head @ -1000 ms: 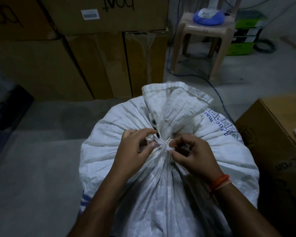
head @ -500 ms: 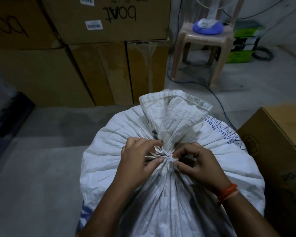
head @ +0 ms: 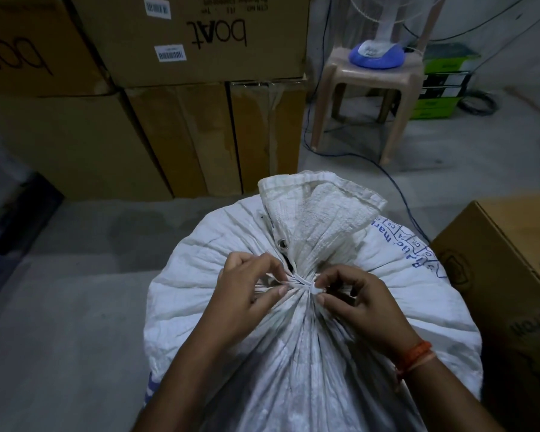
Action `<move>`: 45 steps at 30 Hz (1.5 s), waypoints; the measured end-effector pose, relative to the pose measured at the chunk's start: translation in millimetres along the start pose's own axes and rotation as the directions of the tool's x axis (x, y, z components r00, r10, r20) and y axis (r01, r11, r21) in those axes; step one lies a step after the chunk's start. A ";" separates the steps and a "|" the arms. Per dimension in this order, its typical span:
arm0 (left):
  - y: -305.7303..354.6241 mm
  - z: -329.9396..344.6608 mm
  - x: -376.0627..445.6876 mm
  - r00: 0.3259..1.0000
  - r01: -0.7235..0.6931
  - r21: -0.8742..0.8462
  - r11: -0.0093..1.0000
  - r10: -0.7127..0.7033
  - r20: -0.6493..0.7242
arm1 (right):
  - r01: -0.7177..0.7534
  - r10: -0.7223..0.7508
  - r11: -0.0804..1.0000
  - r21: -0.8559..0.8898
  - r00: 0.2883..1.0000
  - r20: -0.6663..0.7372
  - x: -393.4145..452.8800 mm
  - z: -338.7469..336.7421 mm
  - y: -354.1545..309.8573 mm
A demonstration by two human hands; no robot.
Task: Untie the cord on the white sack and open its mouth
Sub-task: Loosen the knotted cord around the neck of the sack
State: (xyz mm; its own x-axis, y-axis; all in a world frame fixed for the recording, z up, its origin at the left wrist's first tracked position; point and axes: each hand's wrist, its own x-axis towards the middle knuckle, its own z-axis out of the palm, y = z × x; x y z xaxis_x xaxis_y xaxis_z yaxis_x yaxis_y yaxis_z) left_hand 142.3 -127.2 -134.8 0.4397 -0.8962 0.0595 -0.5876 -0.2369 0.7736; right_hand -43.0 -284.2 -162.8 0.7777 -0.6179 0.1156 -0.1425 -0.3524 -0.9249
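Looks like a storeroom or small warehouse, pretty dim. Stacked cardboard cartons (head: 200, 39) with barcode labels and "boat" scrawled on them in marker fill the back, another carton (head: 508, 275) sits on the right, bare concrete floor (head: 60, 322) all over. There's a plastic stool (head: 371, 79) with a fan base (head: 376, 56) on it, plus green-and-black boxes (head: 443, 82) behind.

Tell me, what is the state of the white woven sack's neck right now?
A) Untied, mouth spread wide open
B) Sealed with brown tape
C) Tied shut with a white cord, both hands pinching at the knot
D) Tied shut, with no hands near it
C: the white cord cinches the gathered neck of the white woven sack, and the left hand and right hand both pinch at it.
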 end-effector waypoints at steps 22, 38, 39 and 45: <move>-3.6 19.7 -3.3 0.983 0.173 -0.357 0.918 -0.186 -0.003 | 0.015 -0.015 0.998 -0.053 1.000 -0.001 -1.6 5.5 -0.3; -7.8 29.2 -2.9 0.967 0.226 -0.491 0.842 -0.257 0.006 | 0.071 -0.085 0.987 -0.143 0.992 -0.091 -4.9 15.2 -7.0; -7.2 29.1 -2.2 0.966 0.230 -0.493 0.839 -0.259 0.010 | 0.068 -0.083 0.987 -0.145 0.992 -0.096 -3.9 15.4 -6.4; -2.8 29.6 1.3 0.959 0.252 -0.528 0.811 -0.284 0.022 | 0.044 -0.051 0.996 -0.075 0.995 -0.088 -0.2 16.6 -4.3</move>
State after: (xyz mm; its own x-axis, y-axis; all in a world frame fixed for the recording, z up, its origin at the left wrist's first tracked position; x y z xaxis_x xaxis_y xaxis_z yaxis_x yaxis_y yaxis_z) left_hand 124.4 -138.8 -155.6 0.5735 -0.8000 -0.1762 -0.0070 -0.2199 0.9755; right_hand -32.4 -270.9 -164.9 0.7268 -0.6589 0.1942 -0.1531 -0.4310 -0.8893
